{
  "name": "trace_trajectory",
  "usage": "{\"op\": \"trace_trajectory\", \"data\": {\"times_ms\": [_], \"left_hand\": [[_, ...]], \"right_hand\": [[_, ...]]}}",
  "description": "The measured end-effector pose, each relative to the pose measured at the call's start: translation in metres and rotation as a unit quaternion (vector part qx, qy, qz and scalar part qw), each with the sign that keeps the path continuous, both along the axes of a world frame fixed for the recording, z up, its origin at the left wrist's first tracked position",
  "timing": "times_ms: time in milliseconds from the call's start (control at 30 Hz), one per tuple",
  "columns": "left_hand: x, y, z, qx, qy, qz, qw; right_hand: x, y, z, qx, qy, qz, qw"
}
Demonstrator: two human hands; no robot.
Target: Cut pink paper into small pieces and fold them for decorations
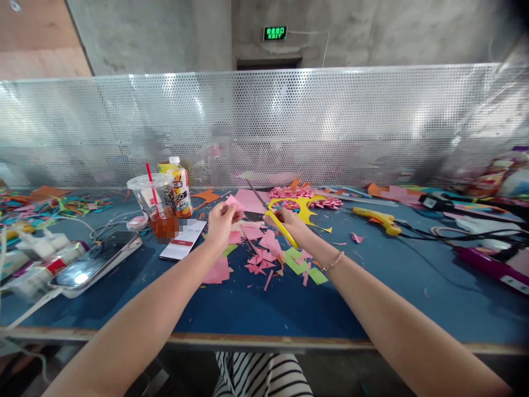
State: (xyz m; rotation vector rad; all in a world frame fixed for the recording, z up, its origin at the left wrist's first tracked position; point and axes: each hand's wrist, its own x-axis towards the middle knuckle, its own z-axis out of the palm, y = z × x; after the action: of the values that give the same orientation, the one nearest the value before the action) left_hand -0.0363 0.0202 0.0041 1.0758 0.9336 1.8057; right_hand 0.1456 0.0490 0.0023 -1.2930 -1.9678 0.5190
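Pinched in the fingers of my left hand is a small piece of pink paper. My right hand grips yellow-handled scissors, whose blades point up and to the left, apart from the held paper. Below and between both hands lie pink paper scraps, some of them cut into pointed shapes. Green paper pieces rest under my right wrist. Just beyond the scissors are a pile of pink paper cuttings and a yellow paper sheet with cut-outs.
Left of my hands stand a plastic cup with a red straw and a drink bottle, near a phone. Another phone lies among cables and chargers. At right are a yellow glue gun and a purple tool. A perforated metal screen borders the table.
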Motion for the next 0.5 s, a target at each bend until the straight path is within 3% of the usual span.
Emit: {"op": "trace_trajectory", "data": {"times_ms": [100, 267, 500], "left_hand": [[-0.001, 0.001, 0.000, 0.011, 0.001, 0.013, 1.000], [0.000, -0.001, 0.002, 0.019, 0.024, 0.037, 0.999], [0.001, -0.004, 0.004, 0.031, 0.088, 0.056, 0.994]], "right_hand": [[-0.005, -0.008, 0.001, -0.055, 0.089, 0.075, 0.992], [-0.008, -0.022, 0.007, -0.089, 0.133, 0.163, 0.974], [-0.006, -0.025, 0.007, -0.109, 0.129, 0.187, 0.968]]}}
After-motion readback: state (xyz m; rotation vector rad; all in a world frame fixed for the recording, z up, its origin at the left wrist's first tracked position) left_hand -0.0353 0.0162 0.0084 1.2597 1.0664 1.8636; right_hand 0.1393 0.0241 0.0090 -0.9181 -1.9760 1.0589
